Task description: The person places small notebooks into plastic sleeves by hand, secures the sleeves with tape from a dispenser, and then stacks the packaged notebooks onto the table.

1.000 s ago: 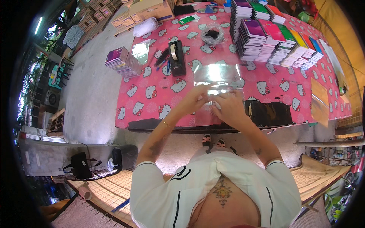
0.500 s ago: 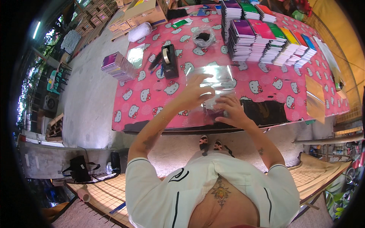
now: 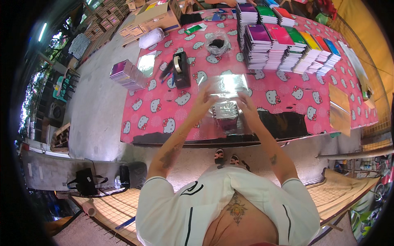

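A spiral-bound notebook (image 3: 225, 111) lies near the table's front edge, its lower part dark purple. Clear plastic sheet (image 3: 228, 83) covers it and reaches past it, with strong glare on the upper part. My left hand (image 3: 204, 102) is at the left side of the notebook, fingers bent and closed on the plastic. On the opposite side, my right hand (image 3: 247, 107) has its fingers together on the sheet's right part. Glare partly hides the fingertips. A black tape dispenser (image 3: 181, 70) stands to the left, beside some pens (image 3: 172, 78).
Stacks of colored notebooks (image 3: 257, 49) stand at the back right. Another notebook stack (image 3: 126, 75) sits at the left table edge. Farther back are a plastic bag (image 3: 218, 43), a clear roll (image 3: 151, 38) and a cardboard box (image 3: 158, 16). Brown board (image 3: 340, 108) lies at right.
My hands have moved apart to the two sides of the notebook, uncovering its spiral and pages. The right hand has turned and its spread fingers have come together.
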`<state>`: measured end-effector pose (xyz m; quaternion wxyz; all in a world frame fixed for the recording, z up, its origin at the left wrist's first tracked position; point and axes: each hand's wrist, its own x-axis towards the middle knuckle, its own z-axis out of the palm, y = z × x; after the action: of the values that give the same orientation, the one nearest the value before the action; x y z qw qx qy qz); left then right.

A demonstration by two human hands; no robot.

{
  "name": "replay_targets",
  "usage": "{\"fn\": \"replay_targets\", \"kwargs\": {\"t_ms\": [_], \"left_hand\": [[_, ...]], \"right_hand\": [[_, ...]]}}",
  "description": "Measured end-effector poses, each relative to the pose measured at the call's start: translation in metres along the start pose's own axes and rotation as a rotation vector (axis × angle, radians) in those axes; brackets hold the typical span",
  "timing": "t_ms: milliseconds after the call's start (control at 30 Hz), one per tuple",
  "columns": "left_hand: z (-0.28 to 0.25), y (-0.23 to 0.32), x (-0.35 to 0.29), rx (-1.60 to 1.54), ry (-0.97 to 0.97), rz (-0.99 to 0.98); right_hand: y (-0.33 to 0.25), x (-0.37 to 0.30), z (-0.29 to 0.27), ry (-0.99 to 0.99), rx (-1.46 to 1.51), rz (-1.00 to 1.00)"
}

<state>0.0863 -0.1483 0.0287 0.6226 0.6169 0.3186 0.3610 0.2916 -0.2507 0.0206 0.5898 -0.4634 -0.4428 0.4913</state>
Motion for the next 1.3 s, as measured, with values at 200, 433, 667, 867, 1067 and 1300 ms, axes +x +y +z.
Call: {"fn": "replay_targets", "kwargs": {"t_ms": [200, 433, 667, 867, 1067, 1300], "left_hand": [[-0.005, 0.003, -0.020, 0.063, -0.248, -0.222], [0.010, 0.004, -0.021, 0.202, -0.070, 0.121], [0.024, 0.034, -0.010, 0.112, 0.264, 0.246], [0.034, 0.077, -0.051, 1.036, 0.011, 0.746], [0.017, 0.068, -0.049, 0.625, -0.005, 0.455], [0.007, 0.031, -0.056, 0.901, -0.204, 0.293]], "right_hand": [[-0.033, 0.043, 0.006, -0.379, -0.548, -0.306], [-0.026, 0.043, -0.018, -0.497, -0.394, -0.141], [-0.022, 0.049, -0.015, -0.479, -0.344, 0.050], [-0.008, 0.059, -0.013, -0.476, -0.300, -0.072], [0.006, 0.049, -0.009, -0.460, -0.184, 0.056], [-0.023, 0.021, -0.022, -0.678, -0.498, -0.226]]}}
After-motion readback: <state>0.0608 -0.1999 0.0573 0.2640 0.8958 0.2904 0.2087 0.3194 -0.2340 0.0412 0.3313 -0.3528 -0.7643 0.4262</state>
